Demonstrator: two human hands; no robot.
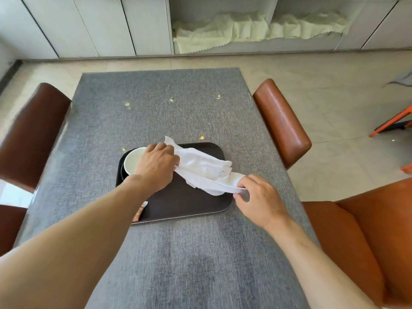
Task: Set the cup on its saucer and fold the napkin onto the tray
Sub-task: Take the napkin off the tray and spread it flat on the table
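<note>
While both my hands grip the white napkin (200, 170), it hangs stretched above the dark tray (178, 204) on the grey table (156, 108). My left hand (156, 168) is closed on its far end, my right hand (256, 195) pinches its near edge between thumb and fingers. On the tray's left side lies a white saucer (132, 162), half covered by my left hand. Whether the cup stands there I cannot tell. A small orange packet (140, 211) shows at the tray's near left corner, mostly hidden by my forearm.
</note>
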